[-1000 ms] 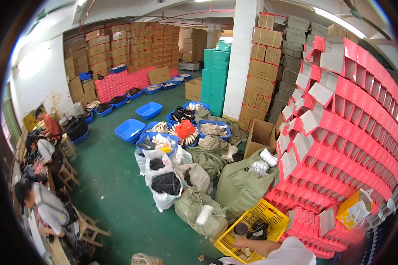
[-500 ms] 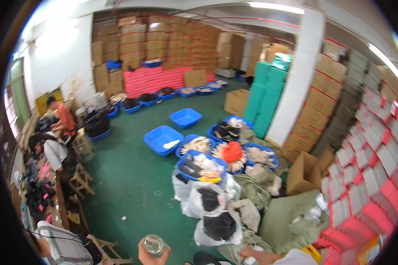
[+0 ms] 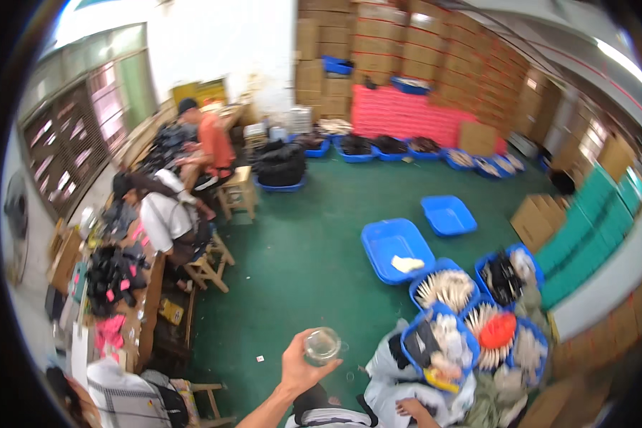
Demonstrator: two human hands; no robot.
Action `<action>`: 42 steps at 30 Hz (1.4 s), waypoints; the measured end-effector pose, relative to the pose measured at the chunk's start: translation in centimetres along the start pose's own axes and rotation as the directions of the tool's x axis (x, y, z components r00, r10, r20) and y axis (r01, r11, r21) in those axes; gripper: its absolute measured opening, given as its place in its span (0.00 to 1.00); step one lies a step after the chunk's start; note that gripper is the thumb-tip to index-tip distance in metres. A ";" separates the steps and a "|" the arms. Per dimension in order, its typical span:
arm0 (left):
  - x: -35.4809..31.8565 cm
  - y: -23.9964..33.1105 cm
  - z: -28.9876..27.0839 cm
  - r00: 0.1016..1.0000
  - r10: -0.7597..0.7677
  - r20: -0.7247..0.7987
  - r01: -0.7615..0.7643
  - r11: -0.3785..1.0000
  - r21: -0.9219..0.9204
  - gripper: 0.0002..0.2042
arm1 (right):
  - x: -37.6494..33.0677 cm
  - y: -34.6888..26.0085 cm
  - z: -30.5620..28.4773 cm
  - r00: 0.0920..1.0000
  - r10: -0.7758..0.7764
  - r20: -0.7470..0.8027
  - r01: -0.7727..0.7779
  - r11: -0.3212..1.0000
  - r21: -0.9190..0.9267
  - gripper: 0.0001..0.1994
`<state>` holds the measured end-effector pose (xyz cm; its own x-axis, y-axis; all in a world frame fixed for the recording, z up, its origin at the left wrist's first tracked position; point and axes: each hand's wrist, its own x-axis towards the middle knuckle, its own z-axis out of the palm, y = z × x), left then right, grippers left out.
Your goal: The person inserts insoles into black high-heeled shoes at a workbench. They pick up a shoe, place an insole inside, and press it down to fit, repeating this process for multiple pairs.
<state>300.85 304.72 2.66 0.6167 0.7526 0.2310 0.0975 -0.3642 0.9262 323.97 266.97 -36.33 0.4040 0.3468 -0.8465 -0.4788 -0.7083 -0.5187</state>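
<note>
My left hand [image 3: 301, 364] is raised at the lower middle, its fingers wrapped round a clear glass cup [image 3: 322, 346]. A faint loop like a handle shows on the cup's right side. My right hand [image 3: 409, 409] hangs low at the bottom edge, in front of the white plastic bags [image 3: 385, 392]. Its fingers look loosely apart, with nothing visible in them, though the hand is small and slightly blurred. Close beyond it stands a blue basin [image 3: 410, 349] with pale and dark cloth pieces and something yellow.
People sit along a workbench [image 3: 144, 314] at left, near wooden stools [image 3: 214, 265]. More blue basins [image 3: 367, 239] stand on the green floor [image 3: 285, 285]. Stacked cartons [image 3: 378, 43], pink packages [image 3: 414, 114] and green boxes [image 3: 585, 228] line the back and right.
My view has swung left, so the bench and people take up more of it. My left hand with the glass cup has come higher and right in view; more of its forearm shows.
</note>
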 end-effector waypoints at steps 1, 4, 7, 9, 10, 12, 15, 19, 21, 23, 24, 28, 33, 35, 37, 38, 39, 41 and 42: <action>3.4 -1.2 0.0 0.998 -0.049 -0.032 0.049 0.999 0.019 0.41 | 2.6 -5.4 0.1 0.999 -0.031 0.015 0.031 0.999 -0.019 0.16; 15.5 -5.8 4.4 1.000 -0.008 -0.007 0.008 1.000 -0.005 0.42 | 13.6 -20.9 -8.9 0.977 -0.210 -0.025 0.208 0.974 -0.086 0.12; 28.4 -7.9 7.6 0.996 0.084 -0.008 -0.084 0.987 -0.140 0.41 | 23.3 -32.8 -16.8 0.889 -0.452 -0.075 0.395 0.840 -0.372 0.19; 36.0 -9.1 8.5 0.983 0.175 -0.048 -0.180 0.974 -0.137 0.39 | 28.3 -40.7 -17.3 0.850 -0.524 -0.058 0.438 0.763 -0.475 0.23; 38.8 -10.5 8.4 0.981 0.176 -0.083 -0.179 0.983 -0.036 0.38 | 30.6 -46.3 -12.9 0.924 -0.380 -0.039 0.346 0.875 -0.340 0.22; 45.1 -12.0 9.8 0.987 0.099 -0.127 -0.105 0.993 -0.046 0.38 | 32.1 -55.7 -12.5 0.953 -0.296 -0.060 0.262 0.910 -0.320 0.20; 57.6 -12.9 11.3 0.986 0.105 -0.132 -0.107 0.994 -0.008 0.38 | 35.0 -66.0 -14.5 0.967 -0.233 -0.104 0.198 0.942 -0.269 0.17; 73.0 -13.3 13.1 0.991 0.039 -0.129 -0.030 0.997 0.074 0.38 | 40.2 -70.6 -17.8 0.990 -0.079 -0.116 0.057 0.982 -0.182 0.14; 80.9 -14.1 14.2 0.987 0.043 -0.154 -0.033 0.997 0.064 0.38 | 43.6 -72.2 -18.9 0.996 0.011 -0.087 -0.024 0.988 -0.150 0.12; 88.4 -15.1 15.7 0.988 -0.045 -0.149 0.052 0.998 0.042 0.39 | 46.9 -74.0 -19.7 0.994 0.099 -0.055 -0.106 0.984 -0.144 0.11; 92.5 -15.3 16.6 0.989 -0.061 -0.134 0.072 0.994 0.079 0.39 | 48.8 -75.8 -19.8 0.989 0.140 -0.049 -0.145 0.980 -0.135 0.11; 108.1 -17.8 21.5 0.994 0.012 -0.112 -0.011 1.000 0.016 0.39 | 60.7 -95.4 -26.1 0.978 0.011 -0.208 -0.027 0.997 -0.072 0.10; 125.2 -24.0 23.5 0.985 0.027 -0.172 -0.012 0.996 0.085 0.39 | 70.7 -127.6 -24.0 0.934 -0.297 -0.200 0.265 0.948 -0.174 0.08; 132.2 -26.7 23.8 0.983 0.038 -0.179 -0.026 0.997 0.070 0.38 | 74.4 -135.9 -22.1 0.904 -0.387 -0.184 0.364 0.920 -0.147 0.08; 139.8 -28.6 23.5 0.983 0.032 -0.182 -0.025 0.999 0.040 0.37 | 78.0 -141.5 -21.2 0.883 -0.437 -0.173 0.429 0.900 -0.081 0.09; 144.0 -29.8 23.6 0.978 0.101 -0.181 -0.086 0.993 0.086 0.37 | 79.8 -141.8 -21.4 0.902 -0.415 -0.121 0.403 0.908 -0.109 0.10; 147.6 -31.0 24.0 0.978 0.104 -0.181 -0.092 0.993 0.073 0.37 | 81.4 -142.2 -21.7 0.914 -0.398 -0.072 0.386 0.912 -0.141 0.10; 155.1 -33.3 24.1 0.978 0.124 -0.169 -0.114 0.991 0.067 0.36 | 84.6 -142.3 -22.6 0.860 -0.357 0.365 0.455 0.211 -0.865 0.11; 158.5 -34.2 23.9 0.978 0.110 -0.179 -0.101 0.993 0.056 0.36 | 86.4 -142.6 -22.6 0.766 -0.308 0.565 0.516 -0.230 -0.825 0.11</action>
<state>413.90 423.39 0.45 0.4736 0.7942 0.3807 0.0779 -0.4683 0.8801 444.72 384.05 -32.82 0.0167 0.8310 -0.5560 0.9618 -0.1654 -0.2183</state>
